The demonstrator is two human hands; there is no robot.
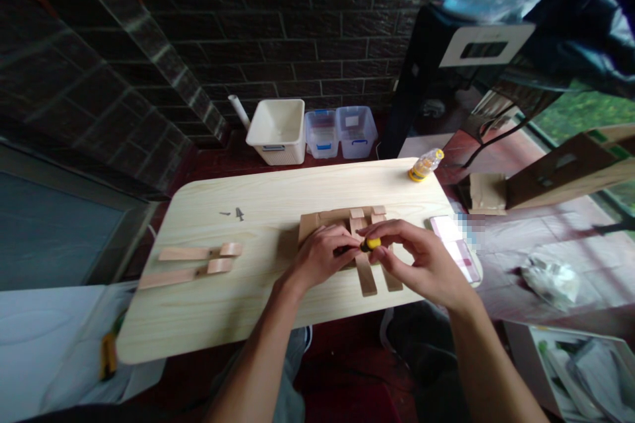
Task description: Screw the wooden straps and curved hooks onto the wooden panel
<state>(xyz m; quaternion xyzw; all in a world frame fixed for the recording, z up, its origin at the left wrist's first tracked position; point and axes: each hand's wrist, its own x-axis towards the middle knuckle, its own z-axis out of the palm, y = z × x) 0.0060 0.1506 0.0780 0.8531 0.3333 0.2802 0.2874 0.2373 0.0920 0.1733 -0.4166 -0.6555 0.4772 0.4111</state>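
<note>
In the middle of the work, my right hand (429, 264) grips a short yellow-and-black screwdriver (373, 244) between thumb and fingers. Close against its dark end, my left hand (320, 254) is closed in a pinch; whatever lies between those fingertips is hidden. Beneath both hands, a wooden strip (366, 277) with a block at its far end rests across a brown cardboard piece (310, 221). Beside it on the right lies a second wooden strip (393, 279), partly covered by my right hand. Where the screwdriver's tip touches cannot be made out.
On the left of the wooden table (223, 324) lie two similar strips with end blocks (183, 253) and several screws (239, 214). A clear bottle (424, 166) stands at the back right corner, a phone (454, 244) at the right edge. Plastic bins (275, 149) stand beyond.
</note>
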